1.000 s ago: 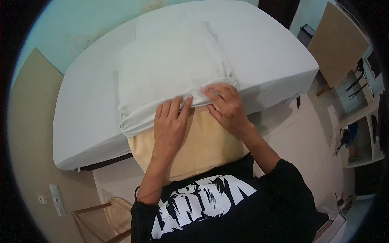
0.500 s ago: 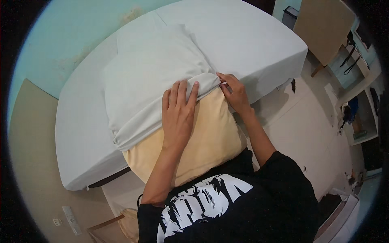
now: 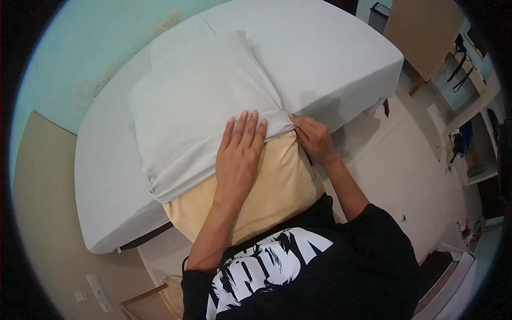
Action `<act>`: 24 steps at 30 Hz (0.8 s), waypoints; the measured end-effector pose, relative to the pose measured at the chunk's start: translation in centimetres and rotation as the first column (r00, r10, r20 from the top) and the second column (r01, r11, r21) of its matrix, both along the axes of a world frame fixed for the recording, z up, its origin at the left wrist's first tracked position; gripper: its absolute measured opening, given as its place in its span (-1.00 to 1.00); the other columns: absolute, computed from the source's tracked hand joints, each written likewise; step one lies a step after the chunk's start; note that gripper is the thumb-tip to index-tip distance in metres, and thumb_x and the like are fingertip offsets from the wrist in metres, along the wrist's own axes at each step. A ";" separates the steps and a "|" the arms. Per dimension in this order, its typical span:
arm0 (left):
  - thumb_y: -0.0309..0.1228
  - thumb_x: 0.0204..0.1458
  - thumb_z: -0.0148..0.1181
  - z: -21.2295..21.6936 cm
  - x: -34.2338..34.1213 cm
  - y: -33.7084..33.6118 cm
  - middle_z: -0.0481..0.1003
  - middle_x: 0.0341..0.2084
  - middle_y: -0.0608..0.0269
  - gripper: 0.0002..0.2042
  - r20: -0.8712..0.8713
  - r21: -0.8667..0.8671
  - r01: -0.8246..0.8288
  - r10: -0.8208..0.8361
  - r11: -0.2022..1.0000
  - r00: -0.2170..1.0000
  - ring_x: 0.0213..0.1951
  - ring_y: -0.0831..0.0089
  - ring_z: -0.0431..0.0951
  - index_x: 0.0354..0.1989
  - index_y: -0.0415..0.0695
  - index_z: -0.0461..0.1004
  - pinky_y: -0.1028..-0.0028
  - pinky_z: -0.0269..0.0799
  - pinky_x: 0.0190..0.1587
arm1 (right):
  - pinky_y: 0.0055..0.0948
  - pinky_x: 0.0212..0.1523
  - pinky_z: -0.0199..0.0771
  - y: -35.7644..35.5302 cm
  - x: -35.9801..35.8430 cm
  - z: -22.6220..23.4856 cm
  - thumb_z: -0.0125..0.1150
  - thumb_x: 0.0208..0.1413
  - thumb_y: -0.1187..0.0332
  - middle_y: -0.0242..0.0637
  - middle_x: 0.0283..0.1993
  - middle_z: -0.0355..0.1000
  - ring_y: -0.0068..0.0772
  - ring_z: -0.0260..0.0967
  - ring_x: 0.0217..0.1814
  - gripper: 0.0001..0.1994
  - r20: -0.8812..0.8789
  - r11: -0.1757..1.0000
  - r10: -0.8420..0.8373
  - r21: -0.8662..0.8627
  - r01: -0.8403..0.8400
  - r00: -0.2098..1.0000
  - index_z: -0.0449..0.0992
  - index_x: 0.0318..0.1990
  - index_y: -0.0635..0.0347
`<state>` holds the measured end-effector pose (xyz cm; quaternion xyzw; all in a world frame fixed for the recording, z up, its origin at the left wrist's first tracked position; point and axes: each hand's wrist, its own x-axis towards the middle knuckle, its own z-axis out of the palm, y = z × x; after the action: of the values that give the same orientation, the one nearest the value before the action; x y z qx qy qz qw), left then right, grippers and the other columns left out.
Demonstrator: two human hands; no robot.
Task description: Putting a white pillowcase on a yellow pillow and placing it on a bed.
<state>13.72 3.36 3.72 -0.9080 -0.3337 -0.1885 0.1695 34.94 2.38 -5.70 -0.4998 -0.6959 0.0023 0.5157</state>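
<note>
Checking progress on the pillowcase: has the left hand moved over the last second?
Yes. The left hand has slid from the case's left part toward the right hand, now lying flat on the pillow.

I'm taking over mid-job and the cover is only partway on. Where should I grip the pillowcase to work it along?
Probably the open hem of the pillowcase, the bunched band across the yellow pillow. Come from the person's side: the right hand pinches its right corner, and the left corner is gathered and free. The left hand lies flat on the middle.
</note>
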 end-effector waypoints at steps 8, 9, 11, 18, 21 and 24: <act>-0.44 0.05 0.05 -0.9 -0.6 -0.9 0.26 0.21 0.05 -0.54 0.075 -0.088 0.013 -0.006 0.996 0.997 0.25 0.21 0.24 0.20 -0.11 0.30 0.22 0.06 0.32 | -0.45 -0.04 0.42 -0.2 0.3 -0.2 0.17 0.07 0.52 -0.17 -0.05 0.46 -0.28 0.44 -0.05 -0.70 -0.261 0.972 0.140 -0.149 -0.183 0.955 0.47 -0.01 0.28; -0.44 0.05 0.05 -0.7 -0.7 -1.1 0.26 0.21 0.05 -0.54 0.079 -0.083 0.004 0.003 0.997 0.997 0.25 0.21 0.24 0.20 -0.11 0.30 0.22 0.06 0.32 | -0.45 0.05 0.35 -0.1 0.1 -0.6 0.14 0.13 0.42 -0.21 0.03 0.41 -0.34 0.37 0.04 -0.67 -0.514 0.933 0.199 -0.161 -0.322 0.835 0.41 0.06 0.28; -0.38 0.06 0.08 -0.1 -0.8 -2.0 0.14 0.29 0.04 -0.48 0.108 -0.110 -0.059 0.071 0.992 0.992 0.31 0.14 0.14 0.26 -0.01 0.24 0.11 -0.06 0.34 | -0.46 0.14 0.28 0.2 0.1 -1.2 0.12 0.19 0.33 -0.24 0.10 0.37 -0.41 0.31 0.13 -0.62 -0.725 0.876 0.231 -0.136 -0.463 0.649 0.36 0.13 0.28; -0.26 0.10 0.11 -0.6 -8.4 -4.8 -0.04 0.36 -0.03 -0.43 0.345 -0.205 -0.457 0.501 0.866 0.794 0.38 -0.01 -0.11 0.32 0.05 0.15 -0.07 -0.40 0.34 | -0.39 0.22 0.20 3.0 -1.0 1.9 0.02 0.18 -0.07 -0.21 0.17 0.30 -0.38 0.24 0.20 -0.34 -0.954 0.526 0.071 -0.211 -0.824 0.290 0.23 0.22 0.33; -0.26 0.16 0.04 -1.7 -8.8 -5.2 -0.15 0.36 -0.17 -0.40 0.337 -0.355 -0.500 0.607 0.790 0.720 0.39 -0.09 -0.20 0.38 0.03 0.02 -0.08 -0.42 0.33 | -0.36 0.14 0.32 4.4 -2.0 2.9 0.14 0.12 0.05 -0.21 0.05 0.41 -0.37 0.35 0.09 -0.42 -0.981 0.405 -0.079 -0.194 -0.893 0.177 0.33 0.14 0.34; -0.26 0.16 0.03 -2.6 -8.7 -4.5 -0.17 0.36 -0.19 -0.38 0.406 -0.348 -0.475 0.586 0.809 0.701 0.39 -0.11 -0.22 0.39 0.00 -0.04 -0.11 -0.43 0.32 | -0.35 -0.02 0.44 4.7 -3.2 2.8 0.09 0.09 0.20 -0.20 -0.12 0.48 -0.36 0.44 -0.10 -0.63 -0.989 0.621 -0.038 -0.137 -0.771 0.145 0.47 -0.05 0.28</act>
<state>5.06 -1.19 1.17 -0.7050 -0.6325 -0.3198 0.0255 31.79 7.09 -2.86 -0.3230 -0.2987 0.6754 0.5919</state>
